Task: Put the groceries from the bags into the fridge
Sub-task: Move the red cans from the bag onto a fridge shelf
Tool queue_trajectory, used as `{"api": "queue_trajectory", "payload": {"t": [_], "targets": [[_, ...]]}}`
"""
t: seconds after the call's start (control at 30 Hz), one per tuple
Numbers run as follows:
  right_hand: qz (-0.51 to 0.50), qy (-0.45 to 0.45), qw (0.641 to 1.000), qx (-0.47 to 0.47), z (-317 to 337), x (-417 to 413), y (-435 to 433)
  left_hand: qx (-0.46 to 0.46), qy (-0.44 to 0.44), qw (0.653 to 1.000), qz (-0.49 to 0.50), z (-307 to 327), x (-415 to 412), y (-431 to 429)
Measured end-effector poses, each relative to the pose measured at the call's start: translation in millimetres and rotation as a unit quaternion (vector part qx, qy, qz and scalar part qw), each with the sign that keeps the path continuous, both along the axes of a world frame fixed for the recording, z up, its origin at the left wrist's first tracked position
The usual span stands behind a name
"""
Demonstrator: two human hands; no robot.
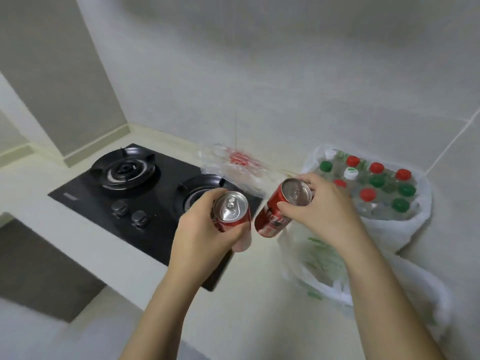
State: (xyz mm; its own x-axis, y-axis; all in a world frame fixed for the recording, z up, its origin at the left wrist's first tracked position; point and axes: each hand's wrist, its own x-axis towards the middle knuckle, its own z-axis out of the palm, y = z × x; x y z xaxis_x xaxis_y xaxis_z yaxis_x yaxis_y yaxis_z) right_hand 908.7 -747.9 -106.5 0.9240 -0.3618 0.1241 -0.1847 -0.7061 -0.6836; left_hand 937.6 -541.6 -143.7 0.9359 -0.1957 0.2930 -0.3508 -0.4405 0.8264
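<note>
My left hand [207, 229] grips a red soda can [231, 211] upright above the front edge of the stove. My right hand [319, 203] holds a second red can [275, 214], tilted left, fingers curled over its top rim. Both cans hang close together in the air over the counter. Behind my right hand a white plastic bag [420, 229] holds several small bottles with red and green caps [376, 183]. A second thin plastic bag [319, 266] with green print lies under my right forearm. The fridge is out of sight.
A black two-burner gas stove [130, 188] with two knobs is set into the pale counter [85, 242] at the left. A crumpled clear bag with red print [233, 165] lies against the tiled wall behind the stove. The counter's front edge drops off at lower left.
</note>
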Motion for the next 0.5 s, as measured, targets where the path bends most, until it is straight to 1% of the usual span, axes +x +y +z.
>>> {"api": "queue_trajectory", "payload": {"t": [0.13,0.23,0.37,0.5], "targets": [[0.069,0.062,0.995,0.019,-48,19,43,0.035,0.038,0.994,0.098,-49,-9,54],[0.094,0.119,0.988,-0.004,-91,23,65,0.063,0.079,0.983,0.154,-93,-18,77],[0.097,0.166,0.981,-0.036,-136,20,83,0.062,0.108,0.976,0.181,-135,-24,88],[0.099,0.162,0.981,-0.042,-159,18,88,0.054,0.121,0.973,0.187,-155,-24,86]]}}
